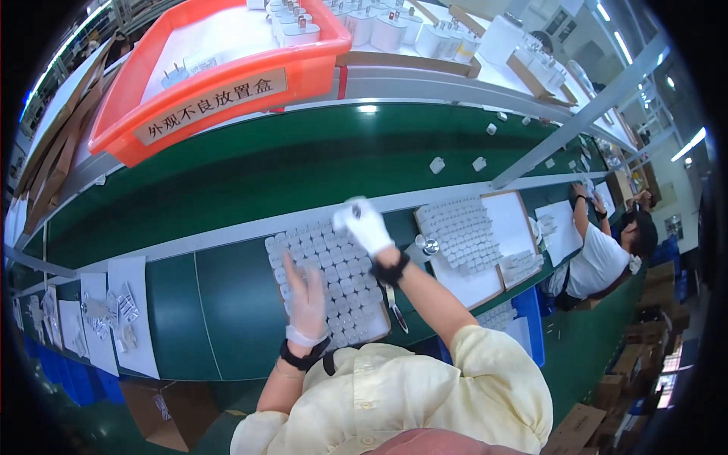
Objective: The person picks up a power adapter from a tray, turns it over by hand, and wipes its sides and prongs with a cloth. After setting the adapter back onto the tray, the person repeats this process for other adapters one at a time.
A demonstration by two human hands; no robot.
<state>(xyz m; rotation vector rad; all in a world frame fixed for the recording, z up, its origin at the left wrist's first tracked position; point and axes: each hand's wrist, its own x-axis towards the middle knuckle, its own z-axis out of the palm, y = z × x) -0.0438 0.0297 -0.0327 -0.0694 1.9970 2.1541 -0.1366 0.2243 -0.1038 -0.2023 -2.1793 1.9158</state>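
White blocky power adapters stand in close rows in a shallow tray in front of me. My left hand, in a thin whitish glove, hovers over the tray's left part. Its fingers are stretched apart, somewhat blurred, with nothing visible in them. Over the tray's far right corner is my right hand, in a white glove, with its fingers curled closed. A small dark spot shows at its fingertips; whatever it holds blends with the glove and cannot be made out.
Right of the tray lie a slim pointed tool, a shiny round metal piece and a second adapter tray. Beyond runs a green conveyor carrying scattered white pieces. A red bin sits on the shelf above. A co-worker works at right.
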